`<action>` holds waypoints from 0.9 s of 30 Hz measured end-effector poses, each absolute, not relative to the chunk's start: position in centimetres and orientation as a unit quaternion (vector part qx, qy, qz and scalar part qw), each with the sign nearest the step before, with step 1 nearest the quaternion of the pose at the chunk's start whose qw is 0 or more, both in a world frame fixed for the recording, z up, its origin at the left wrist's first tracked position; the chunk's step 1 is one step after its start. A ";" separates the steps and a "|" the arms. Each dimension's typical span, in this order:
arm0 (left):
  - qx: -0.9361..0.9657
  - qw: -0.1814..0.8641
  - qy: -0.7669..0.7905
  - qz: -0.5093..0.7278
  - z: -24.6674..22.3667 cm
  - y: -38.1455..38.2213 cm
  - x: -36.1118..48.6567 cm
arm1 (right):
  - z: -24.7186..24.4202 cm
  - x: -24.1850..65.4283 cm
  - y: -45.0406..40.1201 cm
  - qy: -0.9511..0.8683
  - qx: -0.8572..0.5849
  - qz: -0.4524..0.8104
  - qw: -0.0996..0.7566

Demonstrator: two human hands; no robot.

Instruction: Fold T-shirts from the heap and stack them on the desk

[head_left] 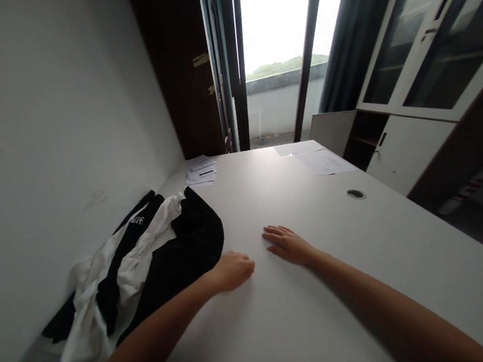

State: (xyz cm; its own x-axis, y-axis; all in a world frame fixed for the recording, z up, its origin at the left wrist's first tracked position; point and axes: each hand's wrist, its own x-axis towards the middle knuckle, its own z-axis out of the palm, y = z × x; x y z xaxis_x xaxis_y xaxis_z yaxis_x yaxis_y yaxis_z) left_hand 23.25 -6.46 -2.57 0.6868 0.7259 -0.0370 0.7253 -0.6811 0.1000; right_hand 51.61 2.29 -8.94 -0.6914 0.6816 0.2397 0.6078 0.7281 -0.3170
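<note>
On the white table [253, 203] my right hand [290, 244] lies palm down with its fingers stretched out, holding nothing. My left hand [233, 270] rests on the tabletop to the left of it, fingers curled in, with nothing visible in them. Just beyond my left wrist is a heap of black and white clothes: a black garment [199, 229] and white cloth [153, 229] bunched together. White lettering shows on one black part. My left forearm passes in front of the heap and hides some of it.
A stack of papers [201, 171] with a dark pen on it is at the far left. Loose sheets [320, 159] lie at the far right, near a round cable hole [355, 194]. A wall [63, 108] borders the left side; white cabinets [420, 140] stand at right.
</note>
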 end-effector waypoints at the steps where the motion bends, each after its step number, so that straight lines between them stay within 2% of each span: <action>1: 0.931 0.049 0.363 0.019 -2.5 -6.5 24.7 | -8.9 51.6 2.2 -0.913 -0.353 0.105 0.175; 3: 0.928 0.030 0.365 0.070 -1.4 -5.6 25.5 | -8.9 51.8 2.2 -0.915 -0.349 0.103 0.175; 6: 0.848 -0.028 0.516 0.114 1.1 -2.8 22.1 | -9.1 52.0 2.3 -0.917 -0.345 0.098 0.175; 9: 0.713 -0.055 0.697 0.054 1.9 -0.7 16.3 | -9.5 52.2 2.5 -0.916 -0.340 0.093 0.189; 11: 0.665 0.008 0.746 -0.027 1.2 -0.6 13.3 | -9.7 52.2 2.7 -0.916 -0.333 0.094 0.203; 15: 0.687 0.099 0.714 -0.092 -0.7 -2.0 11.8 | -10.2 51.7 3.1 -0.907 -0.337 0.102 0.230; 18: 0.727 0.116 0.674 -0.061 -1.0 -2.8 14.0 | -10.2 50.5 3.4 -0.892 -0.342 0.129 0.264; 23: 0.814 0.223 0.536 0.006 -1.2 -4.0 21.7 | -8.8 48.4 4.0 -0.842 -0.357 0.237 0.329; 27: 0.842 0.179 0.509 -0.026 -2.5 -5.5 28.6 | -6.3 46.0 5.0 -0.796 -0.364 0.295 0.382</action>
State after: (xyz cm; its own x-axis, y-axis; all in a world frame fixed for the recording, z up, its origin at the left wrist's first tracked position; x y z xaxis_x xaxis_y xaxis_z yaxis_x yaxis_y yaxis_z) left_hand 28.57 -5.53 -2.52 0.4811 0.8470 -0.2260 0.8658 -0.4186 0.2741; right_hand 45.97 5.02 -6.33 -0.4426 0.8059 0.3933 0.3551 0.5602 -0.7484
